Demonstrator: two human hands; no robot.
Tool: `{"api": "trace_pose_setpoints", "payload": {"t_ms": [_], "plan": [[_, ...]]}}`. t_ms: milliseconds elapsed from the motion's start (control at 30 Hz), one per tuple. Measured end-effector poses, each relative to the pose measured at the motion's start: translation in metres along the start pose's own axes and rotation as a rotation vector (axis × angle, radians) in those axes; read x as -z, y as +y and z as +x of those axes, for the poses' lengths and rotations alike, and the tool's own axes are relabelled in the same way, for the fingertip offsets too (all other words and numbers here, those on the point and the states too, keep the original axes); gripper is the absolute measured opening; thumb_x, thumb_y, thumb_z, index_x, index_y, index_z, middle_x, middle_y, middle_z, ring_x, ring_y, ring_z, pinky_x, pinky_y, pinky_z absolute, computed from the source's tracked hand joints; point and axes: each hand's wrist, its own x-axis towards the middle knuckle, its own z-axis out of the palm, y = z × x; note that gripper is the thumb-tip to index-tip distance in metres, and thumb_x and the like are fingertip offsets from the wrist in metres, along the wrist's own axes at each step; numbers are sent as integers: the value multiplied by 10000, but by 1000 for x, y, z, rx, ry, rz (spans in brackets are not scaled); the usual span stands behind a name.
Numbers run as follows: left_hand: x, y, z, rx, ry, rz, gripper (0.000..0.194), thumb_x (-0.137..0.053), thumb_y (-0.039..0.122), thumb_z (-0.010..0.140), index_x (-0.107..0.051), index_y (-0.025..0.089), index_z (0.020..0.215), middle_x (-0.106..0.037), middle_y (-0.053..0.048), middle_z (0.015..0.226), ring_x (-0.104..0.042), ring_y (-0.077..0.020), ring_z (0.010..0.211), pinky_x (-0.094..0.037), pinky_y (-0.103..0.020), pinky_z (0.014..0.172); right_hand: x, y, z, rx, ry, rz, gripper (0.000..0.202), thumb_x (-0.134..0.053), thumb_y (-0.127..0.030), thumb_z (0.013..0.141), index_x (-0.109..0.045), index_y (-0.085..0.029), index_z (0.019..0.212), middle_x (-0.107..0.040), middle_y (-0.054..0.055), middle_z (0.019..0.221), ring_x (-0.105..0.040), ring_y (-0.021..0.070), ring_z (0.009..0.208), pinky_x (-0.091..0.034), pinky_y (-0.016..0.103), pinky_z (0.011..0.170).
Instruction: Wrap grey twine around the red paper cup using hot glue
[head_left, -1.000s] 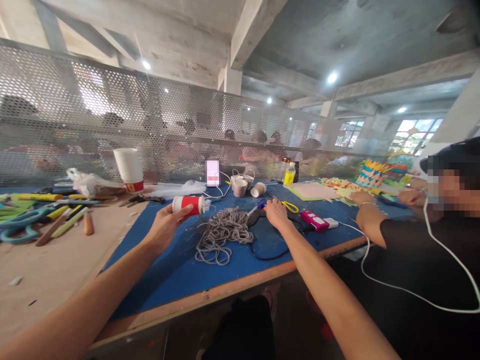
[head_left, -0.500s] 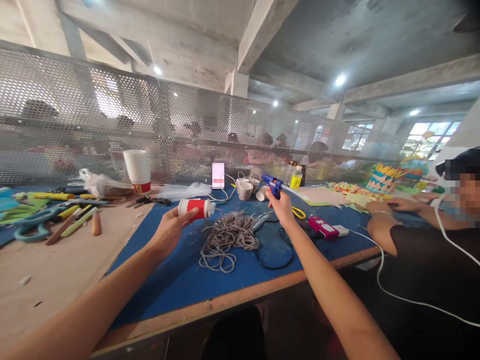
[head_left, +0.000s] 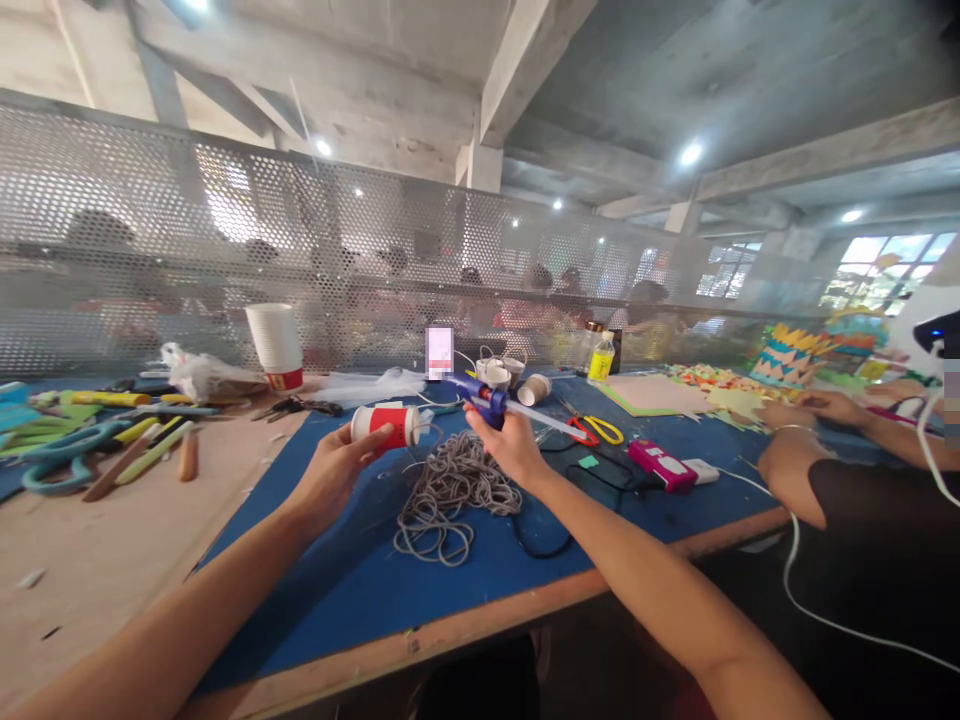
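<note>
Head view: left hand [head_left: 330, 475] fingers clamped on paper cup [head_left: 395, 420]; right hand [head_left: 517, 450] fingers clamped on glue gun [head_left: 480, 393], near cup. Looks early: cup's visible side bare, cord [head_left: 459, 485] loose just below right fingers.

Red band on white for the paper cup [head_left: 395, 422], deep blue for the glue gun [head_left: 487, 402].
Milky white along the glue stick [head_left: 559, 424]; plain grey through the tangled cord [head_left: 461, 478]; blue across the tabletop [head_left: 337, 590]. White with red near the base for the stacked cups [head_left: 274, 338], yellow and red for the looped handles [head_left: 618, 434], teal for the large scissors [head_left: 90, 440]. Magenta and white on the small box [head_left: 661, 466], yellow on the bottle [head_left: 601, 362]. Zigzags of teal and orange-yellow around the paper craft [head_left: 789, 358]; close-set dots over the silver-grey screen [head_left: 375, 260]. Tan on the board [head_left: 135, 560].
</note>
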Motion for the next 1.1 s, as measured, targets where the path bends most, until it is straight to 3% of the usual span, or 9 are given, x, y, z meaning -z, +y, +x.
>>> {"api": "trace_pose_setpoints", "payload": {"t_ms": [167,400,633,900,1100], "plan": [[2,-1,2,3,47,20,317,-911,363,648,-791,204,895,-807,-82,929,-737,-261,871,-564,-377,850,-6,0,-22,203,-98,-165,185,-601,-358,940,-669,-230,1054,-741,43,900,-694,214,809,-532,294,761],[3,0,1,27,14,-12,355,-897,359,683,-790,195,979,-810,-87,954,-741,-260,882,-587,-364,840,-9,-1,-25,202,-232,-207,208,-655,-330,896,-618,-254,1086,-746,12,956,-695,203,830,-497,274,765],[6,-3,2,21,-7,21,358,-881,368,709,-786,192,1005,-804,-85,941,-734,-229,861,-581,-343,810,-8,-7,-25,248,-216,-84,203,-609,-411,949,-639,-221,1010,-725,32,948,-677,190,858,-489,275,784],[2,-2,2,-88,-48,66,312,-856,385,731,-796,218,988,-794,-83,1064,-701,-266,1011,-528,-372,913,-5,-16,-23,221,-154,-21,259,-603,-452,968,-630,-211,875,-680,34,867,-633,181,802,-499,299,745],[-7,5,-5,-94,-30,43,292,-861,362,722,-788,176,936,-801,-68,933,-708,-239,891,-514,-366,885,-1,-14,-22,270,-169,-94,269,-608,-480,971,-644,-225,891,-646,39,876,-606,185,790,-493,315,715]]}}
